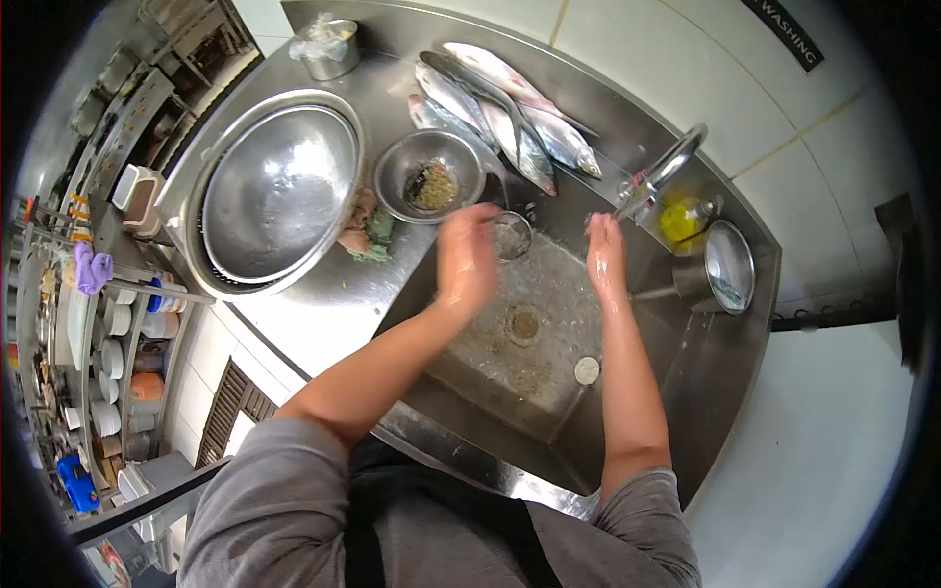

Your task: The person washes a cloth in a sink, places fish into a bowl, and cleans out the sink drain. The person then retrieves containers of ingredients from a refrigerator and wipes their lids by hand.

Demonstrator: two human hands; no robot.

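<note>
At the far edge of the sink [485,358], the tap [676,155] slants toward the nearer right hand [607,257], fingers loosely together, seemingly empty. Over the sink's left side, the left hand [467,257] blurs; its grip cannot be told.

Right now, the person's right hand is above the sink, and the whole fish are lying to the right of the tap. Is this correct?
Not quite: in the head view, the whole fish are lying to the left of the tap, not to its right. The right hand is above the sink, as you say.
</note>
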